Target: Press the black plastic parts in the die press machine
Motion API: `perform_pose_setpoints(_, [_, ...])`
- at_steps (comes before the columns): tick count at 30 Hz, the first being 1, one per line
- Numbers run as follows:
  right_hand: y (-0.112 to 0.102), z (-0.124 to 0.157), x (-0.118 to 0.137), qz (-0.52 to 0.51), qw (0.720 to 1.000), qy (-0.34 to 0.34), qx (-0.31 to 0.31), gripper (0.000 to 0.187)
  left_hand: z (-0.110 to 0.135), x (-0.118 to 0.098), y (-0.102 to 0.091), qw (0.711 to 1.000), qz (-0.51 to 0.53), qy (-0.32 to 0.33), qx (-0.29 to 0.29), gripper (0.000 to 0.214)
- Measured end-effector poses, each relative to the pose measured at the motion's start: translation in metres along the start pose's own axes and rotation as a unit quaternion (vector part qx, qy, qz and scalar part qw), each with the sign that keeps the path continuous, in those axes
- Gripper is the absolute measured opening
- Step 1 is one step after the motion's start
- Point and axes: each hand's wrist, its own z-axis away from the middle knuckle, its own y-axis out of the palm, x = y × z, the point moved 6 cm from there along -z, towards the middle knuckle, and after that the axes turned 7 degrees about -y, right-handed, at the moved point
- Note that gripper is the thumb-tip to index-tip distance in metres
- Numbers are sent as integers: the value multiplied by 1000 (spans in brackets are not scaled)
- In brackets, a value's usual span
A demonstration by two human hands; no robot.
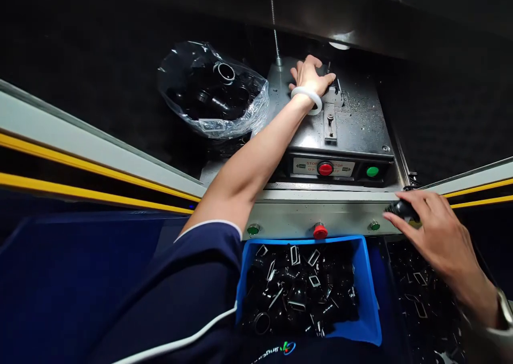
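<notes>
My left hand (309, 75) reaches far forward onto the top of a grey metal machine (360, 123), its fingers curled over a fixture near the back; what they grip is hidden. A white bangle (308, 98) sits on that wrist. My right hand (428, 225) rests at the machine's front right edge, fingers closed around a small black part (401, 209). Below the machine's front panel stands a blue bin (366, 305) full of black plastic parts (300, 289).
A clear plastic bag (212, 94) of black parts lies left of the machine. Red (325, 168) and green (372, 171) buttons sit on the control face, and more buttons (319, 230) on the front rail. More black parts (425, 294) lie at lower right. Yellow-striped rails (80, 166) run on both sides.
</notes>
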Motion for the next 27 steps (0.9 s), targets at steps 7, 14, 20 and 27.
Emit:
perform_pose_setpoints(7, [62, 70, -11, -2, 990, 20, 138, 43, 196, 29, -128, 989, 47, 142, -9, 13])
perform_pose_setpoints(14, [118, 49, -15, -179, 976, 66, 109, 23, 320, 134, -182, 984, -89, 64, 138, 24])
perform_pose_setpoints(20, [127, 51, -22, -228, 968, 70, 79, 23, 316, 167, -184, 963, -126, 22, 235, 36])
perform_pose_setpoints(27, [122, 56, -9, -155, 984, 68, 52, 29, 325, 158, -182, 973, -144, 5, 179, 33])
